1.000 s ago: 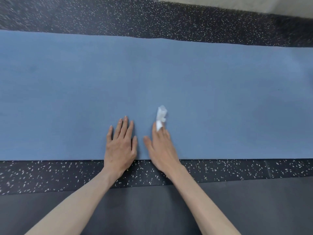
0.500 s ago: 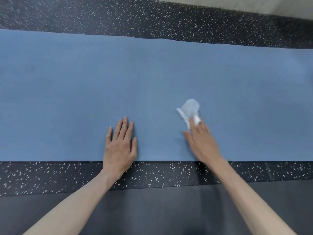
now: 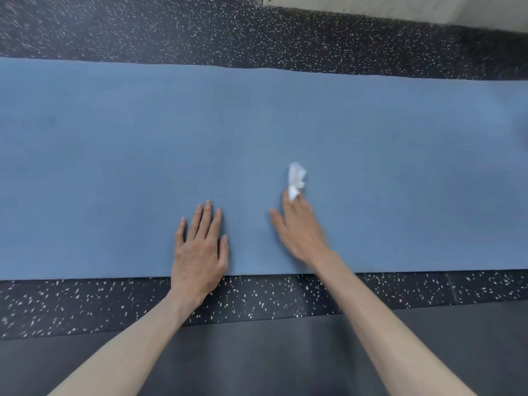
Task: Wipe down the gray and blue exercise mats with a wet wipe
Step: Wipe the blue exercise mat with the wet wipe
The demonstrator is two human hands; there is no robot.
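A blue exercise mat (image 3: 114,155) runs across the whole view from left to right. A gray mat (image 3: 271,355) lies nearest me at the bottom, under my forearms. My left hand (image 3: 200,247) lies flat on the blue mat's near edge with its fingers straight. My right hand (image 3: 300,227) presses a crumpled white wet wipe (image 3: 295,178) onto the blue mat with straight fingers. The wipe sticks out past the fingertips, and the part under them is hidden.
Black rubber flooring with white speckles (image 3: 85,304) shows as a strip between the two mats and again beyond the blue mat's far edge (image 3: 200,32). A pale surface (image 3: 400,7) begins at the top right corner.
My right hand slid the wipe to the right, then back left part of the way. My left hand stayed flat in the same spot.
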